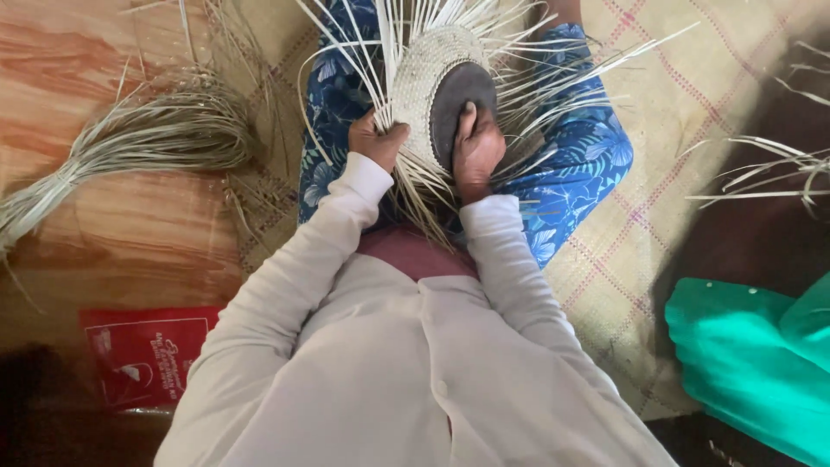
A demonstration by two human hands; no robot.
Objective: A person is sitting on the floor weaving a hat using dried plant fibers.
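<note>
Fingers of left hand (378, 138) closed round loose strips beside the woven piece (424, 82); right hand (477, 149) fingers flat on dark round mould (461, 104) inside it, prob. to steady it on lap. Spare strip bundle (156, 138) on floor mat (683, 130), left. No containers w/ contents seen.

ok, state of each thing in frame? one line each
Left hand: closed on loose strips.
Right hand: pressed on the dark mould.
Woven piece: partly woven, strips sticking out.
Dark mould: inside the woven piece.
Strip bundle: tied, lying on the floor.
Red bag: flat.
Green cloth: crumpled.
</note>
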